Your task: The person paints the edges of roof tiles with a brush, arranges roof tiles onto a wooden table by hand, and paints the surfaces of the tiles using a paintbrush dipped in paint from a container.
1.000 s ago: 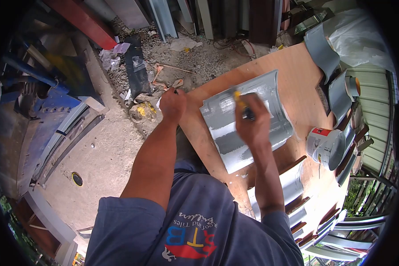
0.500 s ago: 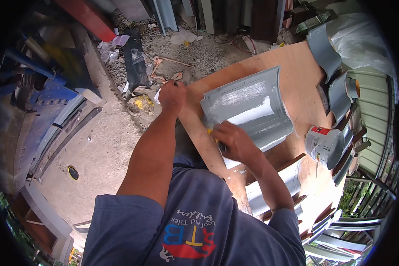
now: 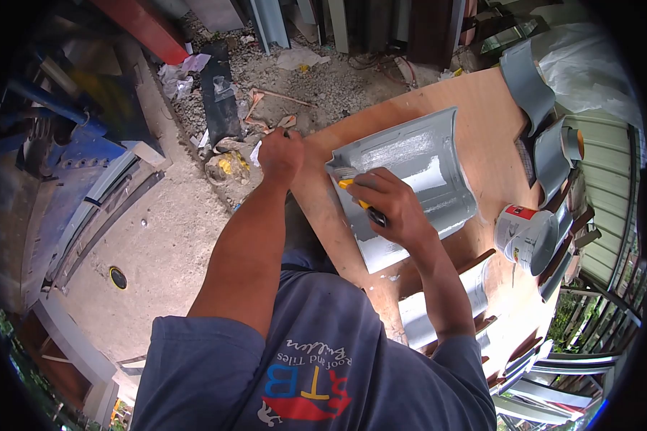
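My right hand [image 3: 394, 205] is closed around a paintbrush [image 3: 359, 195] with a yellow and black handle. The bristles touch the left end of a curved grey roof tile [image 3: 446, 194], which has shiny wet streaks and a white glare patch. The tile lies on a plywood board [image 3: 485, 108]. At the board's left corner, my left hand [image 3: 280, 154] is closed, with a small dark bit showing at its fingers; what it grips is hidden.
A paint bucket [image 3: 514, 233] stands on the board, right of the tile. Another tile [image 3: 413, 316] lies nearer me. More grey tiles [image 3: 528, 86] line the far right edge. Gravel and scraps [image 3: 226, 100] cover the ground beyond, and blue machinery [image 3: 86, 154] stands at left.
My right hand has moved slightly up and right with the paintbrush, whose bristles shift up to the tile's upper left part. The left hand stays at the board's corner.
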Motion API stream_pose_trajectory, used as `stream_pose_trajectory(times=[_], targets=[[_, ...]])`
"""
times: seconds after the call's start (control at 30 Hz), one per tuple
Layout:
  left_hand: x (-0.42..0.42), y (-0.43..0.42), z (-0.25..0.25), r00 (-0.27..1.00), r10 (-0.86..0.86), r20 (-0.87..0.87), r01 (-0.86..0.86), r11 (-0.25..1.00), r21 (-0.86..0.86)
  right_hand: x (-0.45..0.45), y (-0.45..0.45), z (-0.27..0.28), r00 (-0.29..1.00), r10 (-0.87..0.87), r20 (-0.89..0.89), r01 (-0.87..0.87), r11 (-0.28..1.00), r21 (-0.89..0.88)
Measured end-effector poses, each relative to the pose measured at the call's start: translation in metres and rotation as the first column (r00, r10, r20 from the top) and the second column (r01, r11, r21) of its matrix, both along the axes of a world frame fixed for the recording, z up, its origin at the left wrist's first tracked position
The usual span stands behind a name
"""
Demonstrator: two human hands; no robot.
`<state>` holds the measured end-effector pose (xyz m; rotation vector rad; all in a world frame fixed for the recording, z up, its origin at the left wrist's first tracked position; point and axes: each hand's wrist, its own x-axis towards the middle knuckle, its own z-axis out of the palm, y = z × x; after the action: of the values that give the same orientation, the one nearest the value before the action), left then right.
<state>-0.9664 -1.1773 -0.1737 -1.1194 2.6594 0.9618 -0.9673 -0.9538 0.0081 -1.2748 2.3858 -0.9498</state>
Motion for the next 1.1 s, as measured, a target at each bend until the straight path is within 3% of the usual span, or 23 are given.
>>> stream_pose_trajectory(times=[0.07, 0.13, 0.23, 0.3, 0.37, 0.43, 0.5, 0.53, 0.6, 0.63, 0.7, 0.73, 0.8, 0.9, 0.93, 1.0, 1.03, 1.1], targets=[[0.001, 0.0, 0.001, 1.0, 0.0, 0.026, -0.001, 1.0, 0.013, 0.016, 0.009, 0.001, 0.998, -0.033, -0.057, 0.03, 0.998, -0.051], [-0.001, 0.001, 0.002, 0.999, -0.008, 0.036, 0.007, 1.0, 0.025, 0.033, 0.028, -0.005, 0.992, 0.029, 0.125, -0.04, 0.995, 0.088], [-0.001, 0.001, 0.001, 1.0, -0.019, 0.007, 0.019, 1.0, 0.022, 0.049, 0.047, -0.007, 0.97, -0.004, 0.243, -0.031, 0.99, 0.139], [-0.001, 0.002, 0.001, 1.0, -0.003, 0.017, 0.003, 1.0, 0.004, 0.052, 0.05, -0.01, 0.974, -0.081, 0.211, 0.073, 0.996, 0.047], [-0.002, 0.003, 0.006, 1.0, -0.006, 0.025, 0.005, 1.0, 0.022, 0.051, 0.048, -0.016, 0.917, -0.336, 0.217, 0.353, 0.935, -0.043], [-0.002, 0.002, 0.009, 0.999, -0.023, 0.035, 0.023, 1.0, 0.015, 0.048, 0.058, -0.032, 0.906, -0.386, 0.175, 0.401, 0.914, -0.061], [-0.003, 0.003, 0.006, 0.999, -0.016, 0.028, 0.016, 1.0, 0.019, 0.04, 0.075, -0.039, 0.786, -0.555, 0.273, 0.574, 0.819, 0.015], [-0.004, 0.002, 0.005, 0.999, -0.025, 0.046, 0.024, 1.0, 0.02, 0.032, 0.086, -0.038, 0.749, -0.621, 0.233, 0.631, 0.775, 0.037], [-0.004, 0.002, 0.004, 0.997, -0.049, 0.067, 0.048, 0.999, 0.022, 0.01, 0.111, -0.043, 0.739, -0.671, -0.056, 0.661, 0.739, -0.129], [-0.004, 0.003, 0.004, 0.998, -0.03, 0.055, 0.03, 1.0, 0.008, 0.0, 0.123, -0.037, 0.708, -0.695, -0.126, 0.685, 0.719, -0.116], [-0.003, 0.007, 0.004, 0.999, -0.02, 0.041, 0.02, 1.0, -0.004, -0.014, 0.137, -0.032, 0.644, -0.695, -0.32, 0.687, 0.709, -0.159], [-0.003, 0.007, 0.005, 0.999, -0.015, 0.043, 0.015, 1.0, 0.003, -0.013, 0.137, -0.031, 0.639, -0.699, -0.321, 0.69, 0.705, -0.162], [-0.004, 0.005, 0.006, 0.999, -0.004, 0.043, 0.004, 1.0, 0.003, -0.008, 0.128, -0.031, 0.62, -0.61, -0.492, 0.643, 0.755, -0.125], [-0.004, 0.006, 0.006, 0.999, -0.005, 0.032, 0.005, 1.0, -0.007, 0.037, 0.101, -0.056, 0.884, -0.375, -0.28, 0.383, 0.924, -0.029], [-0.004, 0.007, 0.005, 1.0, -0.002, 0.028, 0.002, 1.0, -0.007, 0.055, 0.079, -0.057, 0.896, -0.339, -0.287, 0.331, 0.94, -0.078], [-0.003, 0.007, 0.004, 1.0, -0.004, 0.026, 0.004, 1.0, -0.009, 0.082, 0.054, -0.046, 0.966, -0.253, -0.061, 0.251, 0.967, -0.036], [-0.003, 0.007, 0.005, 1.0, -0.009, 0.021, 0.009, 1.0, -0.014, 0.081, 0.053, -0.045, 0.964, -0.258, -0.059, 0.256, 0.966, -0.038], [-0.003, 0.008, 0.004, 1.0, -0.023, 0.01, 0.023, 1.0, -0.018, 0.077, 0.053, -0.043, 0.942, -0.305, 0.141, 0.328, 0.924, -0.195]])
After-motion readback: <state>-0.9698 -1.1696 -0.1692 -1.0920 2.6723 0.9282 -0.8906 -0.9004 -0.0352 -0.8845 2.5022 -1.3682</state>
